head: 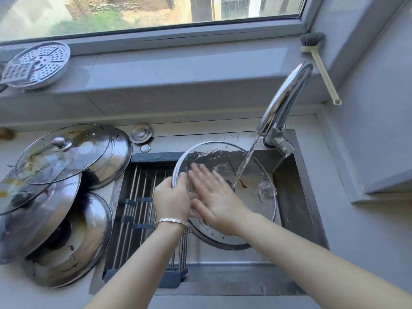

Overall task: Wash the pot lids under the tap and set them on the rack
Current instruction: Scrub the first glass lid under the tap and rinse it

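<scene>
Over the steel sink, under the tap's stream, we hold 1 round glass lid tilted, metal-rimmed, wet and stained brown, our left hand gripping its left rim while our right hand lies flat, fingers straight, on the glass.

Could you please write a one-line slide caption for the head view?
Left hand grips a glass pot lid under the running tap; right hand lies flat on it.

Wet clear glass lid, metal-rimmed; glossy chrome tap; brushed steel sink.
</scene>
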Available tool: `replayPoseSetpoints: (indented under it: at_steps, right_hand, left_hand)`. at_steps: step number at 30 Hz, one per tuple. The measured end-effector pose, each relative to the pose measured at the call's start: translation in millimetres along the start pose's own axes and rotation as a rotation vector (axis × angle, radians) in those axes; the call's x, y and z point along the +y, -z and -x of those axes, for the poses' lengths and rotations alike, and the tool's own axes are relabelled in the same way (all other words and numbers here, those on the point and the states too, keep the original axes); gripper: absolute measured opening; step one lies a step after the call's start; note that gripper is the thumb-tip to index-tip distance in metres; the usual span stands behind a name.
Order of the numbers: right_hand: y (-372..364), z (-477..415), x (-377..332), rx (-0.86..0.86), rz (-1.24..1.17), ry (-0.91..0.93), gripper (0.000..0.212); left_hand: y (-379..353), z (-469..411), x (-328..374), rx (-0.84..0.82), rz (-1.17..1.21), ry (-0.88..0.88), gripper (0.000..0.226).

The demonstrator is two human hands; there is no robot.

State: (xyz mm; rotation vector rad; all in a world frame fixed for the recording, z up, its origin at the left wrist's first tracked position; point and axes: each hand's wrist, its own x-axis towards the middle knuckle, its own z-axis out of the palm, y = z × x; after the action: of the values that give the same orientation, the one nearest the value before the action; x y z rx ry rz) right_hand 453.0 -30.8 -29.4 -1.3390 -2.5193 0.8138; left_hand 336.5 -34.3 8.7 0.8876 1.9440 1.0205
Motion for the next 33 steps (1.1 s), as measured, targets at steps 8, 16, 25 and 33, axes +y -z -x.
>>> replayPoseSetpoints:
  at_steps: [8,16,25,33]
  right_hand:
    - [22.3,10.7,38.9,0.108,0.175,-0.326,0.079]
    - [21.2,-24.4,-1.5,0.253,0.045,-0.109,0.076]
    - [16.2,19.0,16.0,0.053,0.071,0.392,0.053]
    - [13.9,51.1,70.7,0.403,0.211,0.148,0.023]
  left_hand:
    - [-0.2,15.4,5.5,-0.116,0.21,0.088,0.026]
    - [-17.4,14.0,7.3,0.058,0.163,-0.079,0.034]
    - [1.8,-8.2,29.8,0.099,0.381,-0.124,0.028]
    - [17.3,-8.2,36.5,0.126,0.293,-0.18,0.027]
